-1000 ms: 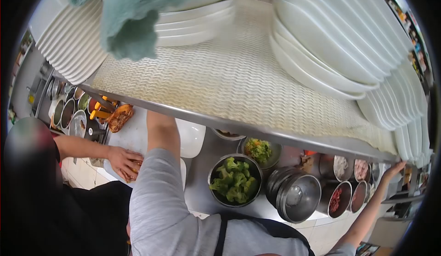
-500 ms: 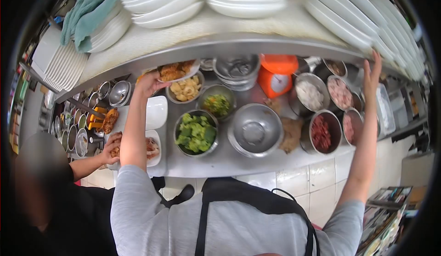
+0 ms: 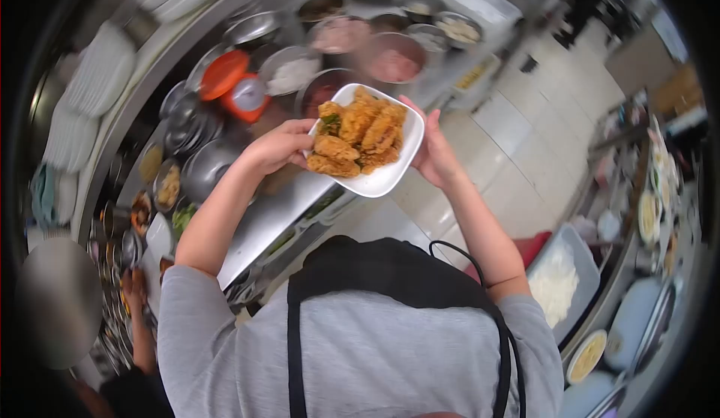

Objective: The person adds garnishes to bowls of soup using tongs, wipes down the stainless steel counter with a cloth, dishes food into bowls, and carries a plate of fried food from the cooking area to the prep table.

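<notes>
A white square dish (image 3: 373,186) piled with golden fried chicken pieces (image 3: 365,131) is held up in front of my chest, past the counter's front edge. My left hand (image 3: 281,148) grips its left rim, thumb toward the food and fingers partly hidden. On the opposite side my right hand (image 3: 436,152) supports the right rim, its far fingers partly behind the dish. A bit of green garnish (image 3: 330,123) lies among the chicken. Just beyond the dish, a metal pot of red meat (image 3: 319,92) is partly covered by it.
The steel counter (image 3: 251,238) runs diagonally at left, with an orange scale (image 3: 238,88), white food in a pot (image 3: 291,74) and pink meat (image 3: 394,64). Tiled floor (image 3: 510,125) lies to the right, beside a tub of white food (image 3: 553,287). A co-worker's hand (image 3: 135,290) is at lower left.
The dish of fried chicken has come down from below the shelf to my chest. My right hand has left the shelf edge and taken its right side. The view has turned right.
</notes>
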{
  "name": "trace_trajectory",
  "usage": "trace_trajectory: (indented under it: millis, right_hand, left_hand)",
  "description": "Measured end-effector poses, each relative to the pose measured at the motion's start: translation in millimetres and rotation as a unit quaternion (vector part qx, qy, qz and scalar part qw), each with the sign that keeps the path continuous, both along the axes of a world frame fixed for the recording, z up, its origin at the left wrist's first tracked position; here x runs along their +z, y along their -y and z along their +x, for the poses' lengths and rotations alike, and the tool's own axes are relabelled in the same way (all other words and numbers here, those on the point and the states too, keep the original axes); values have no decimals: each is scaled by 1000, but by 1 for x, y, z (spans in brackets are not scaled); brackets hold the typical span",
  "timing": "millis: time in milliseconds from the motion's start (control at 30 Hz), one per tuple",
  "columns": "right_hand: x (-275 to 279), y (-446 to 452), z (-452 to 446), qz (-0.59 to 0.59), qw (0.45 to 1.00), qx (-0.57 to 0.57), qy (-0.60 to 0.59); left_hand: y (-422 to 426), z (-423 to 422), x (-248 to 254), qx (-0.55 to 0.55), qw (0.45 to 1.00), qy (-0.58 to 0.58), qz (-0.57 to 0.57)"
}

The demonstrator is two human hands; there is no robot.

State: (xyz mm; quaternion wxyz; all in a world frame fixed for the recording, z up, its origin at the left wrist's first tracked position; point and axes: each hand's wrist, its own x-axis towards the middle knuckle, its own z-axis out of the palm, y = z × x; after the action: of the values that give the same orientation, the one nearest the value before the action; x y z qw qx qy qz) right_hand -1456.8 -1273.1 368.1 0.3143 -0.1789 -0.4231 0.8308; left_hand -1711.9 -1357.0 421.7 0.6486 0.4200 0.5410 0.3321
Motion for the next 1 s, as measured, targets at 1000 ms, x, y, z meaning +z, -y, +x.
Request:
trace_trajectory:
  millis: [1000]
  right_hand:
    - [-56, -133, 358, -31, 732, -675, -89]
  left_hand:
    - [-358, 443, -80, -310, 943, 113, -51]
